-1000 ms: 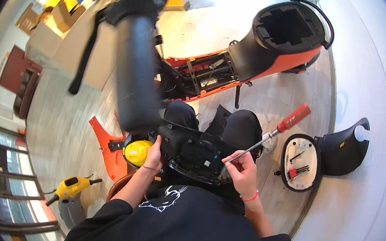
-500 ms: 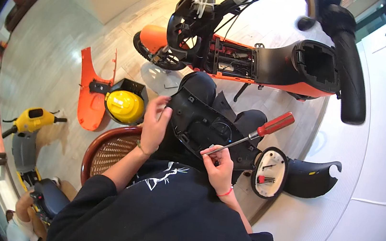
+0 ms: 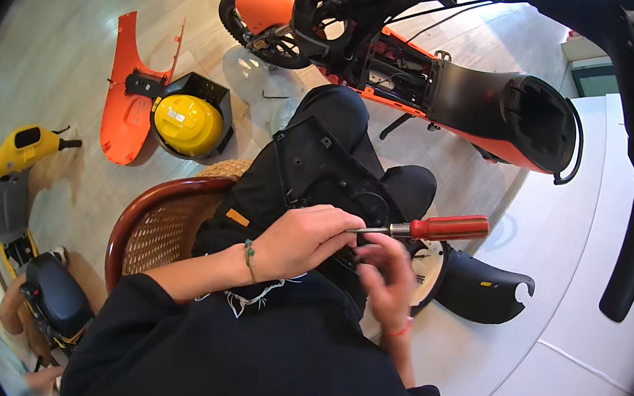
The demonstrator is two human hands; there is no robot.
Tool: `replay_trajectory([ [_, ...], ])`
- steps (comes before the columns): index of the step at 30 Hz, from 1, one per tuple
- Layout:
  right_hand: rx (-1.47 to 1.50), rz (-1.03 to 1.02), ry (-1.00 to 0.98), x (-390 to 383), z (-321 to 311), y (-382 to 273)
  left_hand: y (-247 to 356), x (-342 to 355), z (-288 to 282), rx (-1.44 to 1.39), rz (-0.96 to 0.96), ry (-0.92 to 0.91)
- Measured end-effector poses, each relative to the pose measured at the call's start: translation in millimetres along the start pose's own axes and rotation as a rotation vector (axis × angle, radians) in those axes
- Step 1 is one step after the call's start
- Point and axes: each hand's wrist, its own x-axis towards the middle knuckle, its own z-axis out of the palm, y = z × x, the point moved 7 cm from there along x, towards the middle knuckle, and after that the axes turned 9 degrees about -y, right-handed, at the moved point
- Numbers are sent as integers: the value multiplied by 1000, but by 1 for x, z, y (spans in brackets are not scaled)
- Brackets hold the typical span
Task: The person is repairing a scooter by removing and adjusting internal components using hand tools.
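Observation:
A screwdriver (image 3: 452,228) with a red handle lies level across the front of my lap, its handle pointing right. My left hand (image 3: 304,238) is closed on its metal shaft, fingers pinched near the tip end. Just below the shaft, my right hand (image 3: 390,280) is slightly blurred, with its fingers apart and nothing visible in them. Across my knees rests a black plastic panel (image 3: 318,155), its ribbed inner side up; my hands cover its lower part. Whether a screw sits at the screwdriver's tip is hidden.
Ahead stands an orange electric scooter (image 3: 468,98) with its frame uncovered. On the floor at left lie an orange panel (image 3: 124,127) and a yellow helmet (image 3: 187,125). A black curved cover (image 3: 480,285) is at right, a wicker chair (image 3: 158,238) beside me. A person (image 3: 18,347) is near a yellow scooter (image 3: 26,150).
My left hand has come from the panel's left edge to the screwdriver shaft. My right hand has let go of it and opened. The screwdriver now lies more level. The view has shifted.

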Motion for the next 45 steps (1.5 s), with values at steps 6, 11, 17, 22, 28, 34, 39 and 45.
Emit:
replay_trajectory([
  [6,352,-83,100,0,-61,-38,-6,-5,2,73,7,-201],
  [11,-72,-52,136,3,-68,-51,-34,-20,-41,227,15,76],
  [17,-25,-303,312,6,-84,-76,-148,-61,-79,-316,-644,362],
  [22,-117,-251,358,13,-80,-82,-169,-47,-51,-357,-734,203],
  [28,-368,-307,160,26,-45,-83,-168,-48,-56,-50,-688,314],
  [34,-577,-406,-130,33,-12,-94,-161,-58,-52,-75,-579,418],
  [39,-620,-416,-193,35,-2,-98,-167,-61,-48,-93,-658,401],
  [45,-597,-419,-178,38,-3,-101,-168,-63,-48,-128,-687,391],
])
